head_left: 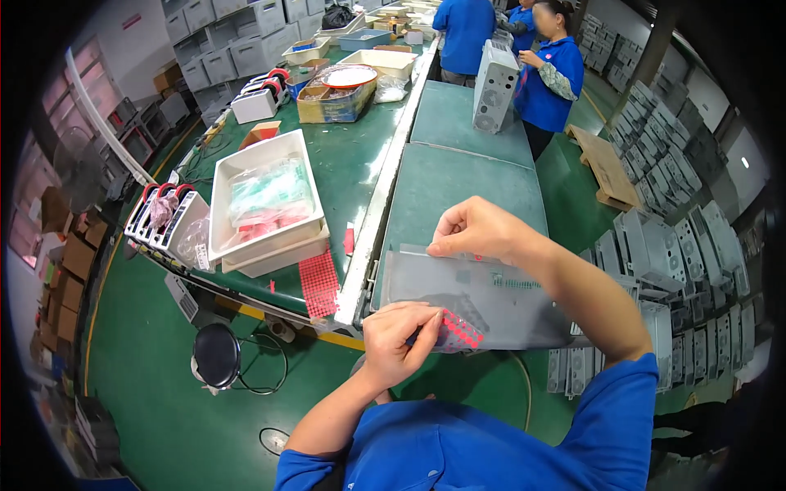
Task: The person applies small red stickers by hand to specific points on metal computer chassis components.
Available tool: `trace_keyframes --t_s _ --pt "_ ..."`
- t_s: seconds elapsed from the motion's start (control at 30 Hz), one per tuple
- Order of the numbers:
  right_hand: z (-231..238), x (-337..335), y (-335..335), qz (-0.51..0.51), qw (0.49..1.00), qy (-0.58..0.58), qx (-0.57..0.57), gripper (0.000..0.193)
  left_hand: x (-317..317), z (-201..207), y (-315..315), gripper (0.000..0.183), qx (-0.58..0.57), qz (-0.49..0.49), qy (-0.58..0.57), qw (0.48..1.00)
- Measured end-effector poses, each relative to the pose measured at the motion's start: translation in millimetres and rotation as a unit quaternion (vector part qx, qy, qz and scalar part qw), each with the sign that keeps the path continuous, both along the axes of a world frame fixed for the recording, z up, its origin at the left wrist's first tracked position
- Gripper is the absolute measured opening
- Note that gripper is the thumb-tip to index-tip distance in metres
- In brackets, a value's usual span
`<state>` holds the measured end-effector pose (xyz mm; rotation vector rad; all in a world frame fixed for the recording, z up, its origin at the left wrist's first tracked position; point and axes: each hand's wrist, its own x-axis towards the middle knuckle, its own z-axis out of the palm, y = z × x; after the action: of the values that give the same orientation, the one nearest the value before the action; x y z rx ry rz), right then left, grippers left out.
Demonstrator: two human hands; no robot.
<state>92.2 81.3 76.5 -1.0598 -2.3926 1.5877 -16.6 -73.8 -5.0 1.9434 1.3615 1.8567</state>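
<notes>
A flat grey case in a clear plastic bag (524,307) with green print lies in front of me on the green work surface. My right hand (471,229) is closed in a pinch at the bag's far edge, near the upper left corner. A small red spot shows just below that hand. My left hand (397,344) is closed on a sheet of red round stickers (463,329), held over the near edge of the bag. The left fingertips partly hide the sheet.
Left of the metal rail, stacked white trays (266,204) hold plastic bags, beside a red sticker sheet (318,282). A computer case (495,86) stands farther along the line, near a co-worker (553,74). A black stool (217,356) is at lower left. Cases (655,245) are stacked right.
</notes>
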Motion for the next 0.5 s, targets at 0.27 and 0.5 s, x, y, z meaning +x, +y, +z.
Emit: trace_keyframes --t_s 0.27,0.5 --pt "-2 10 10 0.008 0.999 -0.008 -0.047 0.022 1 3 7 0.004 0.001 -0.026 0.003 1.0" --pt "-6 39 18 -0.003 0.99 0.107 0.089 0.015 -7 3 13 0.005 0.006 -0.073 0.002 0.997"
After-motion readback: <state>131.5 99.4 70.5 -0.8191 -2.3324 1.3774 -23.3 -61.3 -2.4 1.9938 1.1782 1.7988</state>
